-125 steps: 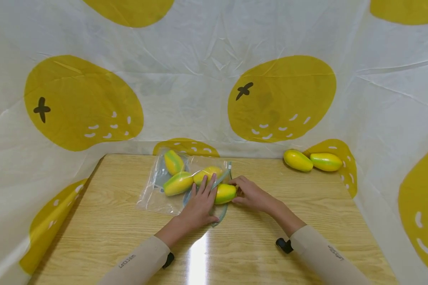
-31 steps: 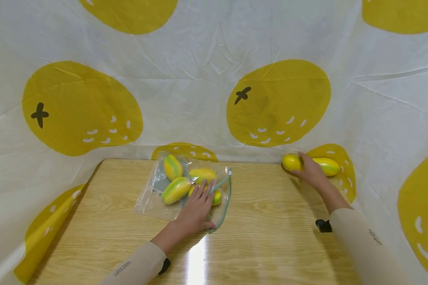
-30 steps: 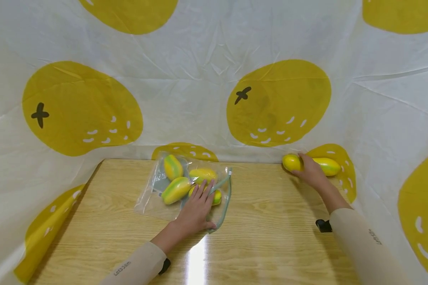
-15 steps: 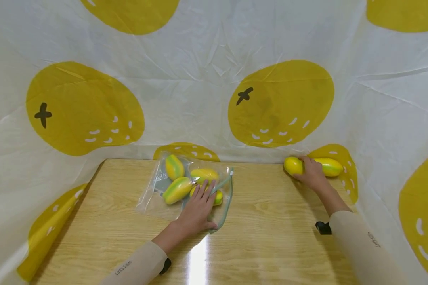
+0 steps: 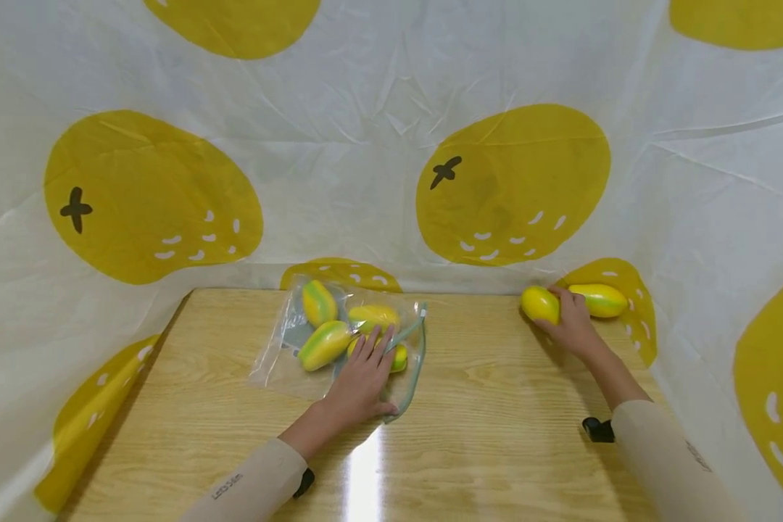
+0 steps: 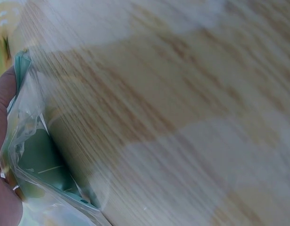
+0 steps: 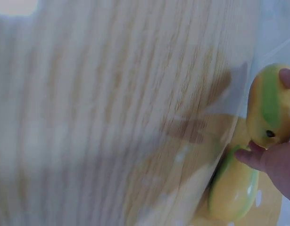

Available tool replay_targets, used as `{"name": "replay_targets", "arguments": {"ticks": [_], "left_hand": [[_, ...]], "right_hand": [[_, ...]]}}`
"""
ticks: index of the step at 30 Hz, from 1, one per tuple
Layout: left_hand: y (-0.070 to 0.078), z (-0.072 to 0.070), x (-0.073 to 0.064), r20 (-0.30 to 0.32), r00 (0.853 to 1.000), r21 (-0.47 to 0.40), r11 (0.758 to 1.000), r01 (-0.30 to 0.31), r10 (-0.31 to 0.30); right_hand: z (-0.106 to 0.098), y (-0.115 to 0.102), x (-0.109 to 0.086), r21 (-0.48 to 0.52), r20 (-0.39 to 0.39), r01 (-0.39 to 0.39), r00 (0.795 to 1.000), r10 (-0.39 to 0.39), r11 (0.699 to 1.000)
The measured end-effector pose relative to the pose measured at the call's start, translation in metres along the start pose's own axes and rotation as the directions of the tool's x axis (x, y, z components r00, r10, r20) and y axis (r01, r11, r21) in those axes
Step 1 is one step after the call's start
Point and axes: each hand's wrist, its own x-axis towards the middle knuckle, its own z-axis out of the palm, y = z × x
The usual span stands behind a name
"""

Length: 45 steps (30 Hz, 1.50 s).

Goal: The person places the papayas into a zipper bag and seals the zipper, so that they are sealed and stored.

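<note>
In the head view, my left hand (image 5: 359, 380) lies with straight fingers over the mouth side of a clear zip bag (image 5: 277, 366). Several yellow papayas with green stripes are inside, among them one papaya (image 5: 325, 345) at the front left and another papaya (image 5: 399, 358) partly under my fingers. The bag's green zip edge (image 6: 22, 66) gapes beside my hand in the left wrist view. At the back right, my right hand (image 5: 573, 322) grips a papaya (image 5: 539, 304) by its right end. A second loose papaya (image 5: 599, 300) lies just right of that hand.
Both loose papayas are close to the back edge of the wooden table (image 5: 483, 406). A white cloth (image 5: 339, 188) with large yellow fruit prints hangs behind and along both sides. A light glare (image 5: 363, 471) shows on the front of the tabletop.
The papaya at the bag's mouth went fully inside. My right hand left it, moved to the back right and took hold of a loose papaya, now turned slightly. My left hand stayed on the bag.
</note>
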Motion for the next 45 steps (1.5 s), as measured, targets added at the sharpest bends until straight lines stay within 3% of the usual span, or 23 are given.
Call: {"name": "replay_targets", "arguments": {"ticks": [6,13,21,27,36,45], "left_hand": [[0.002,-0.001,-0.001,0.005,1.0,-0.009,1.0,0.002,-0.002],[0.002,-0.001,0.0,0.015,1.0,0.001,1.0,0.008,-0.008],[0.0,-0.006,0.001,0.033,0.999,0.02,1.0,0.011,-0.012],[0.0,-0.006,0.001,0.038,0.999,0.004,1.0,0.016,-0.016],[-0.002,-0.004,-0.001,0.011,1.0,-0.021,1.0,0.017,-0.016],[-0.001,-0.002,0.0,0.01,1.0,-0.014,1.0,0.002,-0.002]], "right_hand": [[-0.007,-0.004,-0.016,0.035,0.021,0.017,1.0,-0.018,0.999],[-0.012,-0.012,-0.031,0.052,-0.008,0.122,0.993,-0.121,0.991],[-0.018,-0.046,-0.043,0.076,0.091,0.14,0.985,-0.146,0.987],[-0.009,-0.072,-0.046,0.072,0.135,0.181,0.973,-0.189,0.981],[0.005,-0.095,-0.048,0.132,0.202,0.221,0.948,-0.245,0.966],[0.026,-0.114,-0.05,0.2,0.242,0.306,0.905,-0.35,0.931]]}}
